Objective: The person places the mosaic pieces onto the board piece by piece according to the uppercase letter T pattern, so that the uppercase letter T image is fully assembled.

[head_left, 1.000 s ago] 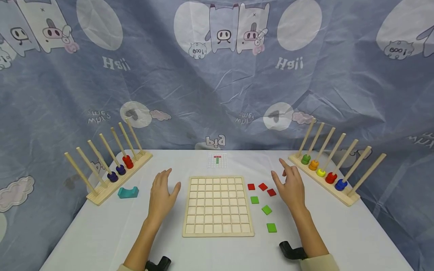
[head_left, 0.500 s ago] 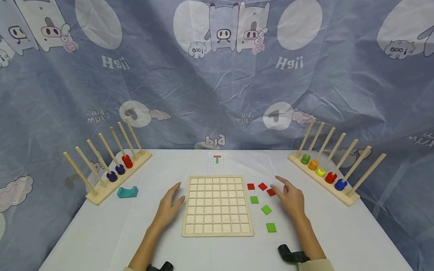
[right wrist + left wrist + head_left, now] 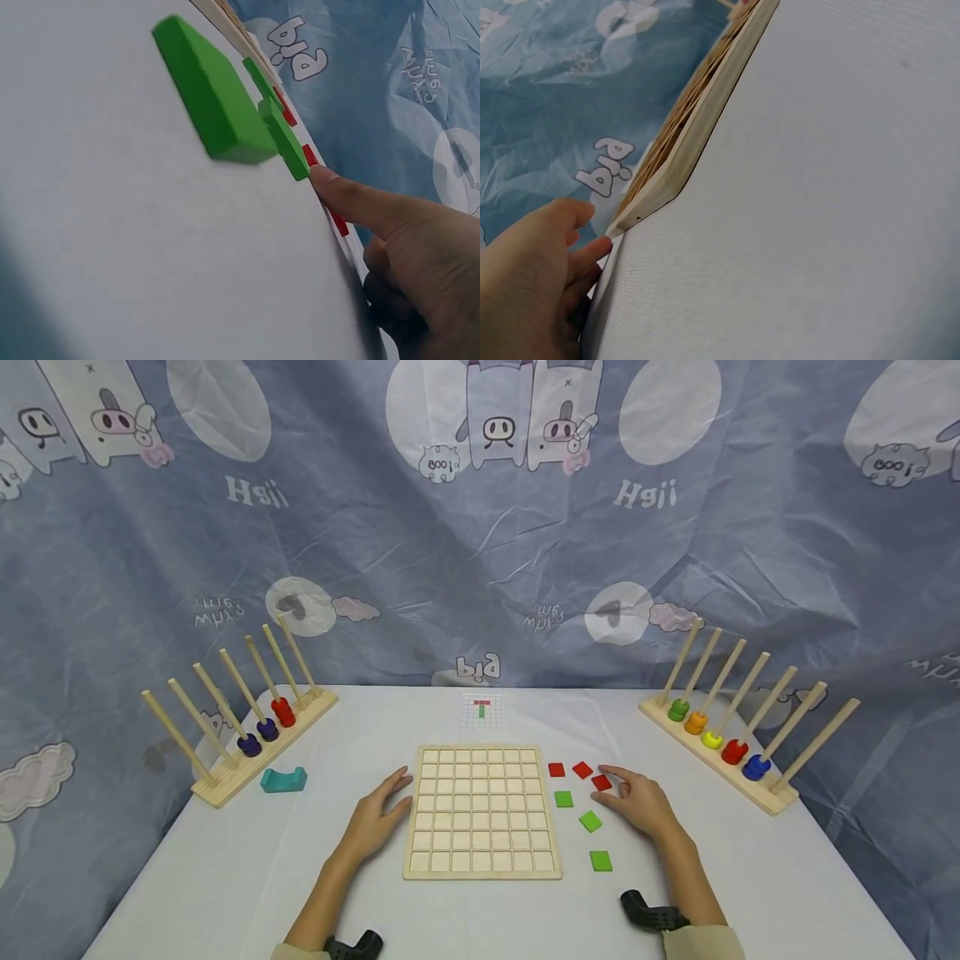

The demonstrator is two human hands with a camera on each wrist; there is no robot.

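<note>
A square wooden grid board (image 3: 482,876) lies flat in the middle of the table. My left hand (image 3: 372,822) is beside its left edge, fingers relaxed and holding nothing; in the left wrist view a fingertip (image 3: 600,246) is right at the board's corner. My right hand (image 3: 643,803) is low over the table right of the board. Its thumb and index finger are spread on either side of a red square tile (image 3: 602,782). Two more red tiles, one of them the middle tile (image 3: 582,770), lie close by. Three green tiles, including the nearest one (image 3: 601,861), lie below them.
A small pattern card (image 3: 481,711) with a red and green T shape lies behind the board. Peg stands with coloured beads stand at the left (image 3: 262,752) and right (image 3: 720,760). A teal notched block (image 3: 283,781) sits by the left stand. A patterned cloth (image 3: 420,568) hangs behind.
My right hand has come down and toward me, its thumb and index finger now about the red tile. My left hand has moved right, up to the board's left edge.
</note>
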